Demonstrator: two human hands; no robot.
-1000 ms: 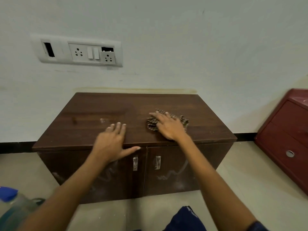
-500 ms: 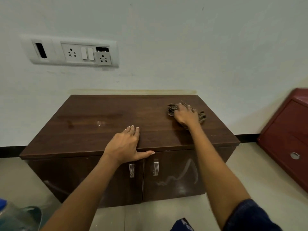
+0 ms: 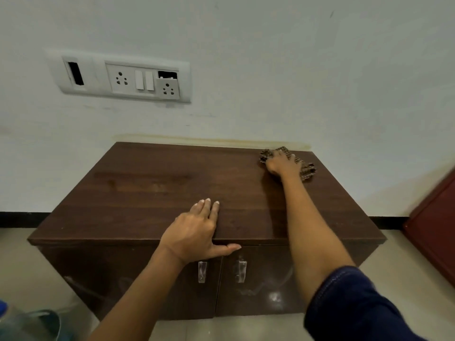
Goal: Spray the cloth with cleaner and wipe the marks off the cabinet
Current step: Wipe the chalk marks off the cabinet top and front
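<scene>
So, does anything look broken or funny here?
Yes. On the wall switchboard, the right-hand socket sits crooked with a dark gap above it, and the far-left slot is an open hole. Pale scribbles mark the cabinet doors.

Soft, even light is filling the room, but it is not shining very brightly. The pale wall (image 3: 270, 70) is looking a little grey-green. A faint shadow is lying on top of the cabinet (image 3: 172, 193), just to the left of the right arm (image 3: 312, 232). A small white shine is glowing on the right door (image 3: 274, 296). The wide lens is bending things near the edges, so the switch plate (image 3: 120, 77) is leaning. The bottle (image 3: 22, 323) in the bottom left corner is looking very blurry. The red furniture (image 3: 433, 230) at the right edge is smearing. The cloth (image 3: 306, 172) under the right hand (image 3: 283, 164) is looking slightly fuzzy.
</scene>
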